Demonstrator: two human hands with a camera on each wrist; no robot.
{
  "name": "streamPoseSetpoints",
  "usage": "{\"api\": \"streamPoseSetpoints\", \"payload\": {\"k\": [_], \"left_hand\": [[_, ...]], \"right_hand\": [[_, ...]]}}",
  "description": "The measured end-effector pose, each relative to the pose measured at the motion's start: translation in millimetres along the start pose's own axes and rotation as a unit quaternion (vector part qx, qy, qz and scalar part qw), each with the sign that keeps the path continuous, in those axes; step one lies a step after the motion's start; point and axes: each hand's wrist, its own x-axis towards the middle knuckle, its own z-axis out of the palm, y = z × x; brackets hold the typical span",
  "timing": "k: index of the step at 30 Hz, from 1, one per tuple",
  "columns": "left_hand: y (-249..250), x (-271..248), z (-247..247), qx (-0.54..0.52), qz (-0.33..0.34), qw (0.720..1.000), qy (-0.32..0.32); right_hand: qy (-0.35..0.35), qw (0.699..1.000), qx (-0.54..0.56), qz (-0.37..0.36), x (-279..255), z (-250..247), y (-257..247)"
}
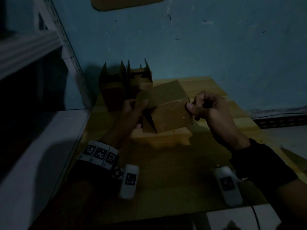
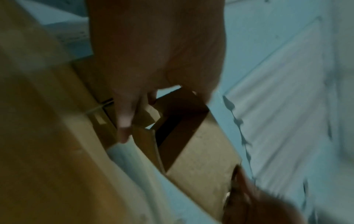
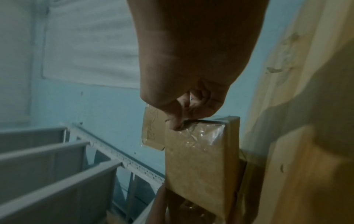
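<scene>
A small brown cardboard box [image 1: 167, 112] is held above the wooden table [image 1: 209, 87], tilted, with a loose flap open on its left side. My left hand [image 1: 139, 107] grips the box's left edge, thumb on top and fingers [image 2: 124, 121] reaching into the opening of the box [image 2: 203, 151]. My right hand [image 1: 192, 106] pinches the box's upper right corner. In the right wrist view the hand [image 3: 182, 121] presses its thumb and fingers at that corner of the box [image 3: 201, 163], where crinkled clear tape [image 3: 199, 134] covers the cardboard.
Two open cardboard boxes [image 1: 114, 85] [image 1: 140, 77] with upright flaps stand at the table's far left, just behind the held box. A grey metal shelf rack [image 1: 33, 47] and a white surface [image 1: 41, 155] lie to the left. A blue wall [image 1: 199, 47] is behind.
</scene>
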Motion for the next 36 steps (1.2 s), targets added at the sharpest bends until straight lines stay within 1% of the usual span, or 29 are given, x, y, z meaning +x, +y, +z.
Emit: {"api": "streamPoseSetpoints", "payload": {"k": [3,5,8,10,13,15,16,18,21,23,24,27,31,34,36], "left_hand": [[-2.1,1.3,-0.1,-0.011,-0.008,0.999,-0.032],[-4.5,-1.1,1.0,-0.028,0.014,0.999,-0.044],[0.7,-9.1,4.2,0.016,0.051,0.996,-0.067],[2.6,-11.1,5.9,0.064,0.121,0.989,-0.057],[2.5,-11.6,7.2,0.139,0.254,0.957,-0.016],[3.2,-13.1,8.5,0.187,0.306,0.934,-0.009],[4.9,-14.9,8.7,0.214,0.318,0.924,-0.012],[9.9,-18.6,7.9,0.273,0.321,0.907,-0.02],[19.5,-22.4,7.1,0.357,0.289,0.887,-0.038],[22.4,-22.6,8.4,0.397,0.28,0.874,-0.021],[21.8,-21.6,8.1,0.401,0.282,0.872,-0.004],[18.2,-17.2,4.4,0.366,0.302,0.88,0.03],[13.3,-13.4,0.4,0.325,0.327,0.887,0.024],[11.9,-12.3,-3.9,0.304,0.333,0.893,0.016],[11.8,-11.7,-6.2,0.291,0.331,0.898,0.01]], "right_hand": [[-0.02,0.997,0.076,0.0,1.6,0.9,0.6],[-0.03,0.991,0.129,0.002,2.2,1.2,-2.0],[-0.033,0.982,0.185,0.021,2.5,0.6,-5.7],[-0.03,0.98,0.194,0.025,3.2,-0.2,-5.7],[-0.028,0.979,0.201,0.028,4.8,2.3,-5.8],[-0.023,0.978,0.206,0.032,4.7,5.1,-6.6],[-0.024,0.977,0.209,0.031,4.4,6.4,-6.6],[-0.031,0.977,0.209,0.029,3.5,9.8,-7.4],[-0.058,0.979,0.197,0.022,3.4,14.1,-9.0],[-0.077,0.978,0.194,0.025,2.7,16.0,-11.1],[-0.088,0.976,0.196,0.024,2.2,16.9,-11.9],[-0.118,0.971,0.209,0.016,1.6,18.3,-13.5],[-0.135,0.965,0.224,0.016,1.1,14.5,-12.2],[-0.157,0.959,0.235,0.021,0.7,11.9,-9.2],[-0.158,0.958,0.24,0.024,1.1,12.0,-8.7]]}}
